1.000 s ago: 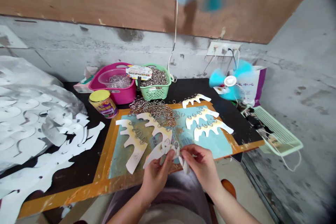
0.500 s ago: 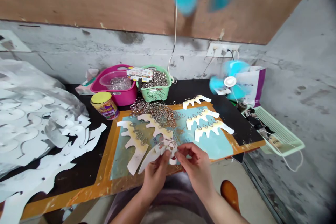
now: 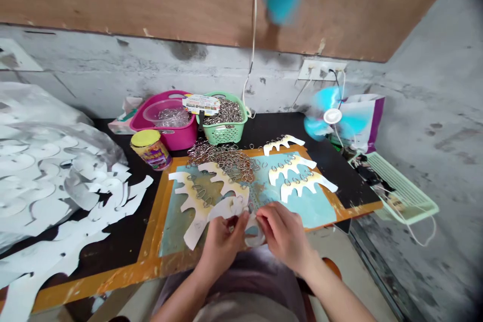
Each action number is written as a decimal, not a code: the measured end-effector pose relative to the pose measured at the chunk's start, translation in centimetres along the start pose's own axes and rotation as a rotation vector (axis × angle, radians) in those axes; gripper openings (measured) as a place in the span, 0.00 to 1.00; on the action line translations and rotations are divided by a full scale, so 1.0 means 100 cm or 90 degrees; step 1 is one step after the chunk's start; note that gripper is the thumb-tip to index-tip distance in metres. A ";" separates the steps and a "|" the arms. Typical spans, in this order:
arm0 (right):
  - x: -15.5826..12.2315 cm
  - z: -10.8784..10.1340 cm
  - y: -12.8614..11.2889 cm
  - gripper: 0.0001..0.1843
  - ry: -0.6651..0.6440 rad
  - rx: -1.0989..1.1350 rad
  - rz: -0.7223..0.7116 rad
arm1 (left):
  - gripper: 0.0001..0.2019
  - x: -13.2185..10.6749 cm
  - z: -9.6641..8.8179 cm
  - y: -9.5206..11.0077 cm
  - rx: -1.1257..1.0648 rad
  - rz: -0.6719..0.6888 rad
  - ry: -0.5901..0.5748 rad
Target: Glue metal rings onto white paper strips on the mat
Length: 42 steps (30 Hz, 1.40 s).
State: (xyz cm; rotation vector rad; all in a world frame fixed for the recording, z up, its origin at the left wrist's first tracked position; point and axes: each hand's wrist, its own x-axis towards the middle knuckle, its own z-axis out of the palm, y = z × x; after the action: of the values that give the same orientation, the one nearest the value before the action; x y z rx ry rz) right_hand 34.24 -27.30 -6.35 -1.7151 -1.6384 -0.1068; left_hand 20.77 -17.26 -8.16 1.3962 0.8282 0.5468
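Near the front edge of the mat, my left hand pinches a white toothed cut-out piece between thumb and fingers. The fingers of my right hand are closed on the near end of that same piece, where a tab curls; its exact grip is partly hidden. Small metal rings show on the piece by my fingertips. Just beyond lies another cut-out strip, and to the left a strip with rings. Loose metal rings form a heap at the mat's back.
Three ringed strips, including one in front, lie to the right. A pink basket, green basket and yellow-lidded jar stand behind. White sheet scraps cover the left. A spinning fan and pale green tray are right.
The white piece has turned in my hands, and a tab now curls over near my right fingers. My right hand has rolled inward, its fingers closing more on the piece.
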 end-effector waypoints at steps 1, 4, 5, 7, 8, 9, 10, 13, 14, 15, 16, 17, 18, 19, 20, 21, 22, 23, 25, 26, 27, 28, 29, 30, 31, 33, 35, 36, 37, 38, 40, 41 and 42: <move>0.003 -0.004 0.005 0.10 -0.036 -0.057 -0.038 | 0.27 0.003 -0.002 0.002 0.001 -0.014 -0.035; 0.011 -0.015 0.016 0.12 -0.113 -0.158 -0.136 | 0.29 0.011 -0.007 0.006 0.022 -0.039 -0.092; 0.013 -0.017 0.018 0.11 -0.121 -0.153 -0.146 | 0.30 0.013 -0.009 0.006 0.032 -0.043 -0.094; 0.013 -0.020 0.018 0.09 -0.093 -0.072 -0.110 | 0.31 0.015 -0.010 0.004 0.040 -0.035 -0.086; 0.011 -0.019 0.016 0.07 -0.061 -0.001 -0.058 | 0.30 0.015 -0.010 0.002 0.042 -0.023 -0.077; 0.008 -0.017 0.014 0.06 -0.032 0.080 0.013 | 0.30 0.014 -0.010 0.000 0.049 -0.007 -0.062; 0.006 -0.014 0.011 0.06 -0.011 0.162 0.093 | 0.29 0.013 -0.010 -0.003 0.063 0.014 -0.043; 0.001 0.000 0.001 0.17 0.006 0.355 0.309 | 0.24 0.008 -0.007 -0.010 0.135 0.116 0.011; 0.001 0.006 -0.003 0.19 0.014 0.400 0.354 | 0.21 0.007 -0.006 -0.011 0.160 0.164 0.025; 0.001 0.011 -0.006 0.19 0.031 0.435 0.388 | 0.18 0.006 -0.006 -0.012 0.181 0.216 0.034; 0.003 0.016 -0.009 0.18 0.054 0.461 0.412 | 0.15 0.005 -0.005 -0.011 0.197 0.265 0.039; 0.005 0.020 -0.011 0.16 0.075 0.477 0.430 | 0.13 0.004 -0.005 -0.011 0.208 0.304 0.043; 0.006 0.023 -0.014 0.14 0.088 0.483 0.440 | 0.11 0.004 -0.005 -0.010 0.215 0.334 0.050; 0.007 0.025 -0.016 0.14 0.094 0.482 0.440 | 0.10 0.003 -0.006 -0.009 0.217 0.354 0.060; 0.007 0.027 -0.018 0.13 0.094 0.478 0.430 | 0.09 0.003 -0.006 -0.008 0.214 0.361 0.072; 0.007 0.028 -0.020 0.12 0.091 0.473 0.414 | 0.09 0.002 -0.006 -0.008 0.203 0.354 0.088; 0.006 0.028 -0.023 0.12 0.090 0.468 0.395 | 0.10 0.001 -0.006 -0.008 0.180 0.332 0.108; 0.004 0.029 -0.026 0.11 0.093 0.464 0.377 | 0.13 0.000 -0.005 -0.009 0.144 0.297 0.125; 0.001 0.032 -0.031 0.11 0.118 0.463 0.360 | 0.19 -0.001 -0.002 -0.010 0.039 0.209 0.150; -0.001 0.034 -0.034 0.11 0.138 0.467 0.364 | 0.21 -0.002 0.001 -0.011 -0.025 0.168 0.155; -0.002 0.036 -0.036 0.11 0.159 0.473 0.373 | 0.22 -0.002 0.003 -0.012 -0.092 0.136 0.157; -0.003 0.039 -0.038 0.12 0.179 0.481 0.388 | 0.21 -0.003 0.006 -0.013 -0.155 0.110 0.154; -0.003 0.042 -0.040 0.13 0.199 0.494 0.410 | 0.20 -0.003 0.009 -0.013 -0.214 0.090 0.151; -0.002 0.044 -0.041 0.14 0.217 0.508 0.434 | 0.19 -0.004 0.011 -0.014 -0.266 0.068 0.152; -0.002 0.047 -0.042 0.15 0.233 0.521 0.459 | 0.18 -0.004 0.014 -0.014 -0.309 0.046 0.156; 0.000 0.050 -0.043 0.17 0.254 0.547 0.498 | 0.18 -0.005 0.018 -0.014 -0.367 0.015 0.169; 0.001 0.052 -0.044 0.18 0.260 0.572 0.518 | 0.18 -0.006 0.021 -0.015 -0.391 0.013 0.175; 0.001 0.053 -0.043 0.18 0.257 0.585 0.524 | 0.18 -0.006 0.022 -0.016 -0.387 0.022 0.173; 0.001 0.053 -0.043 0.18 0.251 0.600 0.530 | 0.17 -0.006 0.022 -0.018 -0.375 0.037 0.169; 0.001 0.053 -0.042 0.18 0.241 0.615 0.534 | 0.17 -0.006 0.021 -0.020 -0.356 0.053 0.166; 0.002 0.051 -0.039 0.19 0.216 0.632 0.536 | 0.17 -0.005 0.019 -0.024 -0.314 0.087 0.168; 0.003 0.050 -0.038 0.19 0.202 0.630 0.532 | 0.17 -0.005 0.016 -0.026 -0.293 0.102 0.167; 0.004 0.048 -0.036 0.18 0.187 0.622 0.525 | 0.17 -0.004 0.014 -0.027 -0.271 0.116 0.163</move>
State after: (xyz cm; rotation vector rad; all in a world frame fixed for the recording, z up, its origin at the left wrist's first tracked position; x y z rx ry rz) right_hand 29.12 -24.67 -7.95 -1.3350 -0.4850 0.6883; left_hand 21.23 -18.76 -10.79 1.0240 0.7352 0.9970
